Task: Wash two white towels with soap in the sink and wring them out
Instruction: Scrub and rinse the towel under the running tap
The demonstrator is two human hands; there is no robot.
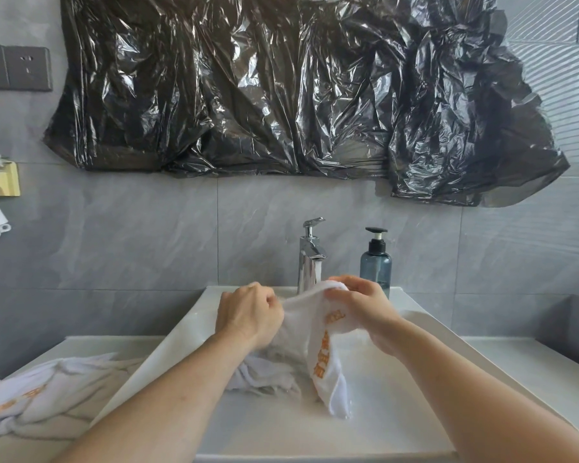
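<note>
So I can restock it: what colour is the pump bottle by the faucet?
The pump bottle is translucent blue-grey with a black pump, in the head view.

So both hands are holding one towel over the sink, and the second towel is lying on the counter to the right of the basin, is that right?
Not quite. The head view shows the second towel on the counter to the left of the sink, not the right. The rest holds: the left hand and right hand both grip one towel over the basin.
</note>
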